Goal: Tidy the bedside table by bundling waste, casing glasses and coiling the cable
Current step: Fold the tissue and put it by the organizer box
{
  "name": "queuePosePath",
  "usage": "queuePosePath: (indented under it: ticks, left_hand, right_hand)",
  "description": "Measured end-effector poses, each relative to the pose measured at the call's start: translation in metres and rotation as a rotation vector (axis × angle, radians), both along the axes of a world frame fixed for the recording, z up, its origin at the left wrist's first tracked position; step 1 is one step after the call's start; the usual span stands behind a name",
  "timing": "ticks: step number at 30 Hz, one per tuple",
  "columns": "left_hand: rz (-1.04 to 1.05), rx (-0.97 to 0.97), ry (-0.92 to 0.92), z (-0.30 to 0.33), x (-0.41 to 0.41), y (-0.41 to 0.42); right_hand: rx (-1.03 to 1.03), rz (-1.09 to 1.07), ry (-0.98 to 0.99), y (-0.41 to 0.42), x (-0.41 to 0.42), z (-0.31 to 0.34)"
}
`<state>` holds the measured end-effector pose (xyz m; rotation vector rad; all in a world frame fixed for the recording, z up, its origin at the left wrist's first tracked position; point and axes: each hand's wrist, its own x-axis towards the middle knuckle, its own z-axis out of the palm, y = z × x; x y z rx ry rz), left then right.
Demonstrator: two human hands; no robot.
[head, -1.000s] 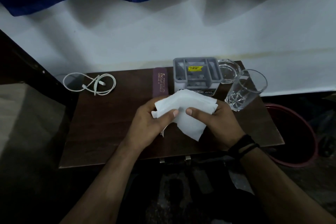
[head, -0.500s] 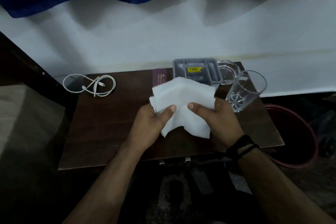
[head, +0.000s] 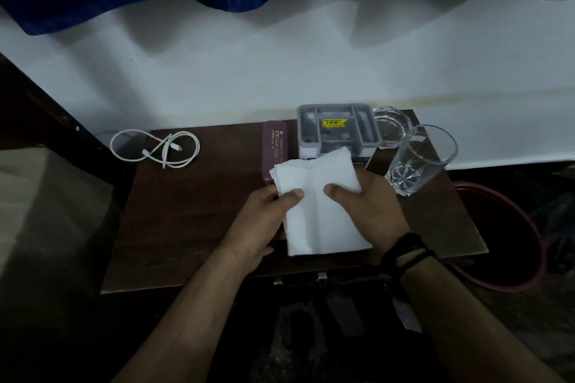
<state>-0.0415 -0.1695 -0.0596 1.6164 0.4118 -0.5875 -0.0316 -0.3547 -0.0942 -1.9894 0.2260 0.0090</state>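
At centre of the frame both hands, left (head: 264, 221) & right (head: 370, 211), pinch the white tissue (head: 320, 205) with thumbs on top, above the tabletop (head: 193, 227), while cable (head: 155, 149) lies coiled at left and glasses case (head: 274, 149) just behind the tissue.

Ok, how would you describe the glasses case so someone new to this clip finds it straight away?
Start at the dark brown wooden table and look along its back edge to the grey plastic compartment organiser. Just left of it lies the maroon oblong glasses case, partly hidden by the white tissue. It alone carries pale lettering reading OPTICALS.
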Motion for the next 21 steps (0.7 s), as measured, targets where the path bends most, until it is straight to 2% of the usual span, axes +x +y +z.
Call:
queuePosePath:
  ticks: [6, 10, 15, 19, 21]
  left_hand:
    - [0.003, 0.008, 0.023, 0.001, -0.001, 0.000]
    - [0.041, -0.020, 0.053, 0.001, 0.001, 0.000]
    - [0.044, -0.021, 0.091, 0.000, 0.003, 0.002]
    - [0.066, -0.082, 0.118, -0.002, 0.005, 0.005]
    - [0.061, -0.089, 0.132, -0.001, 0.005, 0.004]
  right_hand:
    - [-0.126, 0.264, -0.110, 0.025, -0.015, 0.015]
    - [-0.137, 0.263, -0.107, 0.030, -0.018, 0.015]
    - [0.188, 0.130, -0.044, 0.027, -0.015, 0.016]
    - [0.579, -0.009, 0.249, 0.018, -0.005, 0.011]
    - [0.671, 0.011, 0.368, 0.019, -0.004, 0.008]
